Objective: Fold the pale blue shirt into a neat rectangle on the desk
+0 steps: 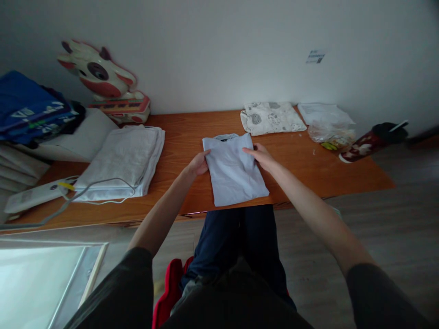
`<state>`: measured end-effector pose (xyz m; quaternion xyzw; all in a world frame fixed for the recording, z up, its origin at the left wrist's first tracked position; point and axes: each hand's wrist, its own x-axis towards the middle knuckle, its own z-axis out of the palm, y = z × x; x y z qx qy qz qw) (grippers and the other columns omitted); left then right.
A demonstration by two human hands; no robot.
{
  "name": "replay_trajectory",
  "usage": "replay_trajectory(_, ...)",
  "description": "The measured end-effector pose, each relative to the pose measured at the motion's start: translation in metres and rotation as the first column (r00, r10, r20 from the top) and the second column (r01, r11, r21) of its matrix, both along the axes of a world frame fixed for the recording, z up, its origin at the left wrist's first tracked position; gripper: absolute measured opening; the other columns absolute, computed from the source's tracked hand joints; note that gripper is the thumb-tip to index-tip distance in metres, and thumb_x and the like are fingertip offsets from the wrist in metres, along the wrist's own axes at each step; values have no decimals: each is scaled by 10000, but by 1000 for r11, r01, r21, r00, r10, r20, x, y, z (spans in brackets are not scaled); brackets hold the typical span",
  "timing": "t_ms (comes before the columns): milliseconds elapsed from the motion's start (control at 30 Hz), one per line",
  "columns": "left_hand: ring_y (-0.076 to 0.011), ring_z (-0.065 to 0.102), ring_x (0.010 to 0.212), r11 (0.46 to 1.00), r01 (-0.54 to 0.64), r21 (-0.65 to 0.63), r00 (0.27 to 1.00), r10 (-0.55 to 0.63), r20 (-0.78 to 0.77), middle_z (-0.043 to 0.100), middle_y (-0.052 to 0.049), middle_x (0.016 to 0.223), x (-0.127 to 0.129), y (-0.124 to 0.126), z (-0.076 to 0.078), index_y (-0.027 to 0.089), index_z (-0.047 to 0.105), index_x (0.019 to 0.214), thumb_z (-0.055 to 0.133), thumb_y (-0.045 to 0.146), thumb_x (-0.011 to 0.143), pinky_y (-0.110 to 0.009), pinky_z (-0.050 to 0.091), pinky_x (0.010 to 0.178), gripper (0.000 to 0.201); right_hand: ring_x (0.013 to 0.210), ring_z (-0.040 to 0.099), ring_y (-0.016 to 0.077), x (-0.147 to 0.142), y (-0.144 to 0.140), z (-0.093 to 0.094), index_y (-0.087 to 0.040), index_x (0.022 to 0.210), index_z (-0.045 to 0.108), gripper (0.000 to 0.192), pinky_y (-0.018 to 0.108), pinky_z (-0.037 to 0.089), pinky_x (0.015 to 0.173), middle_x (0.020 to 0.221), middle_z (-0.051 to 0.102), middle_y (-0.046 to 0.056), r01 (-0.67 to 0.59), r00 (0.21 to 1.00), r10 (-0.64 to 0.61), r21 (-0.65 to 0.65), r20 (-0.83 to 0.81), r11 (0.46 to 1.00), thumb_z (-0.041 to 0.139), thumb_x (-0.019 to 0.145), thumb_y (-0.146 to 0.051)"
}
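A folded pale blue shirt (234, 172) lies flat on the wooden table (302, 169), its collar toward the wall. My left hand (199, 163) grips the shirt's left edge near the top, fingers curled on the fabric. Flat on the shirt's upper right part rests my right hand (261, 154), fingers spread and pressing down. The near edge of the shirt reaches the front edge of the table.
A stack of folded white cloth (123, 157) lies to the left, with a white device and cable (37, 194) beside it. A patterned folded garment (270, 117), plastic bags (329, 128) and a dark red cup (372, 140) lie at the back right. A cow-shaped toy (99, 75) stands by the wall.
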<state>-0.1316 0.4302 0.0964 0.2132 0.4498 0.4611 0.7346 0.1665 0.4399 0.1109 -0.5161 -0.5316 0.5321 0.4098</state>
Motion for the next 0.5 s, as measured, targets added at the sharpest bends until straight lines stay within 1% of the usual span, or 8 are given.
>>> replay_trajectory(67, -310, 720, 1324, 1000, -16, 24, 1000, 16, 4, 810, -183, 1286, 0, -2, -1, 90, 714, 1350, 559, 271, 1044, -433, 479, 1272, 388, 1079, 726, 286, -5, 19, -2, -196, 1081, 754, 449, 444, 576, 1013, 1132, 816, 82, -27, 999, 26, -11, -44, 1000, 914, 732, -428)
replay_trajectory(100, -308, 705, 1351, 999, -28, 41, 1000, 28, 5, 803, -177, 1310, 0, -3, -3, 102, 711, 1358, 564, 296, 1047, -435, 465, 1285, 395, 1066, 728, 275, -7, 25, -4, -201, 1079, 755, 427, 434, 577, 1008, 1115, 818, 66, -21, 997, 22, 10, -73, 1000, 900, 739, -416)
replay_trajectory(167, -310, 674, 1400, 995, -46, 91, 999, 44, 21, 788, -161, 1356, -1, -6, -5, 129, 704, 1378, 594, 362, 1042, -445, 439, 1307, 423, 1048, 732, 250, -11, 35, -8, -221, 1094, 747, 391, 418, 576, 1012, 1112, 816, 38, 39, 989, -29, 69, -144, 997, 859, 777, -420)
replay_trajectory(233, -324, 652, 1428, 988, -51, 148, 998, 45, 46, 777, -153, 1386, -2, -9, -8, 144, 702, 1386, 638, 420, 1022, -465, 427, 1318, 461, 1039, 737, 233, -12, 40, -12, -234, 1109, 738, 362, 413, 572, 1019, 1123, 813, 32, 69, 984, -57, 69, -166, 995, 822, 815, -427)
replay_trajectory(300, -336, 650, 1430, 982, -42, 186, 998, 33, 52, 776, -156, 1385, -3, -10, -11, 145, 708, 1370, 675, 425, 1000, -490, 431, 1316, 465, 1020, 743, 237, -12, 42, -14, -221, 1083, 742, 350, 425, 572, 1015, 1095, 817, 51, 41, 994, -38, 18, -106, 999, 846, 791, -382)
replay_trajectory(367, -340, 667, 1409, 981, -22, 194, 1000, 19, 13, 787, -169, 1355, -3, -8, -12, 130, 727, 1318, 706, 380, 980, -505, 449, 1304, 420, 1004, 743, 240, -11, 43, -17, -201, 1057, 748, 343, 430, 570, 1007, 1069, 820, 68, 12, 999, -13, -18, -45, 1000, 865, 755, -314)
replay_trajectory(433, -348, 685, 1381, 982, 2, 187, 998, 8, -56, 797, -180, 1324, -2, -4, -12, 125, 743, 1263, 740, 344, 957, -519, 474, 1284, 376, 995, 741, 236, -10, 43, -21, -196, 1067, 742, 317, 423, 576, 986, 1067, 819, 70, 17, 1000, -18, -16, -8, 1000, 830, 781, -300)
replay_trajectory(500, -369, 718, 1323, 985, -7, 173, 984, 38, -176, 811, -193, 1267, 2, 1, -12, 125, 753, 1218, 788, 352, 926, -550, 524, 1234, 371, 982, 735, 234, -9, 43, -25, -199, 1055, 729, 256, 419, 582, 963, 1042, 811, 63, 46, 998, -46, -4, 45, 999, 769, 838, -329)
